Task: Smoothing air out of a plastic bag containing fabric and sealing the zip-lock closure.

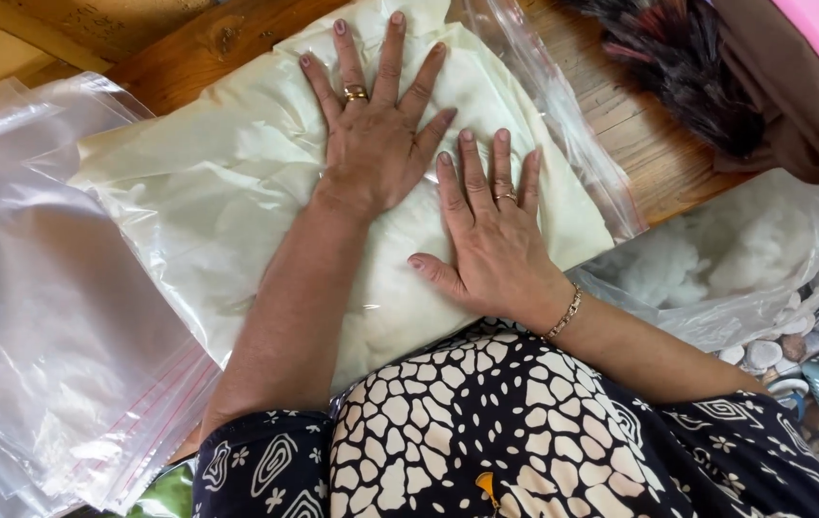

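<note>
Left hand (371, 144) and right hand (491, 235) both flat, fingers spread, gripping nothing, pressing down on cream pillow (237, 182) inside clear bag (563, 125) directly under palms. Stack of zip bags (54, 317) left of hands; bag of white stuffing (726, 259) right.

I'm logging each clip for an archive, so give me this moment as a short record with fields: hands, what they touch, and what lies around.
left hand: left hand flat, fingers spread, palm down on the bagged cream cushion
right hand: right hand flat beside it, pressing the same cushion
cushion state: inside a clear plastic bag, lying on a wooden table
left of it: stack of empty zip bags
right of it: bag of white stuffing
top right: dark feather duster
</note>
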